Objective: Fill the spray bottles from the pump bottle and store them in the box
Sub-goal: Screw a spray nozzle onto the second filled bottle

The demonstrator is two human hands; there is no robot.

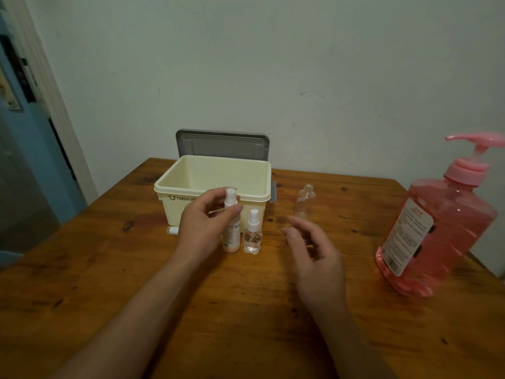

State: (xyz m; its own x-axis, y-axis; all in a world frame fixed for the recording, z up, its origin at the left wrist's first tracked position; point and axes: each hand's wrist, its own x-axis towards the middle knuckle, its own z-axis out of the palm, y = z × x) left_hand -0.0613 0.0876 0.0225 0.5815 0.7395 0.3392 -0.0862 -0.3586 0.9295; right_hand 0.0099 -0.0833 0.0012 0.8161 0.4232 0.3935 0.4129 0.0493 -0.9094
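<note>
Against a pale wall, a wooden table [109, 283] is set out so that everything lies within reach. At its back an open cream box [218, 173] is placed, its grey lid [221, 143] stood upright behind it, so the inside is free to receive bottles. Just in front of the box, a tall spray bottle [231, 233] is held at the neck by the left hand [202, 222], pinched between thumb and fingers just below the spray head, a grip that would suit unscrewing it. A small spray bottle [252, 236] is stood just beside it, capped. To the right of the box an uncapped clear bottle [305, 201] is left with its mouth open, apparently for filling. The right hand [314, 255] is held above the table, fingers loosely relaxed, with nothing grasped. A pink pump bottle [442, 222] is kept well apart at the far right.
</note>
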